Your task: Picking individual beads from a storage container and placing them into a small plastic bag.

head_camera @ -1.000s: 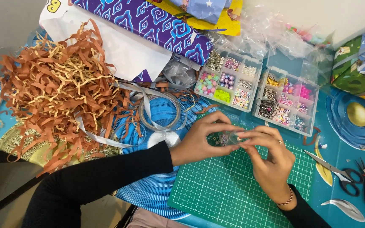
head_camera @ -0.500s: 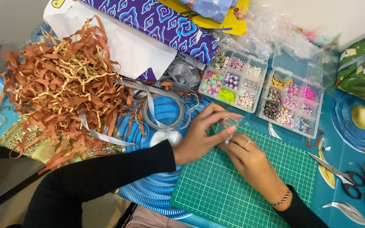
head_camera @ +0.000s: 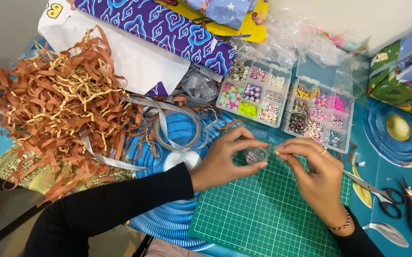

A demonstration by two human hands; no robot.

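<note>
— Where is the small clear bead pot (head_camera: 258, 155) held?
— Above the green mat (head_camera: 263, 214), pinched by the left hand (head_camera: 225, 159) at nine o'clock; the right hand (head_camera: 318, 178) is closed on its three-o'clock edge.
— How is it judged?
— Light, slippery, easily spilled; best gripped at the sides.

Green gridded cutting mat (head_camera: 263, 214); brown-and-cream paper shreds (head_camera: 58, 109); purple cloud-pattern wrapping paper (head_camera: 168, 28); black-handled scissors (head_camera: 382, 192).

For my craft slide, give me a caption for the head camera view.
Left hand and right hand pinch a small clear spool over a green cutting mat, bead organizers behind.
</note>
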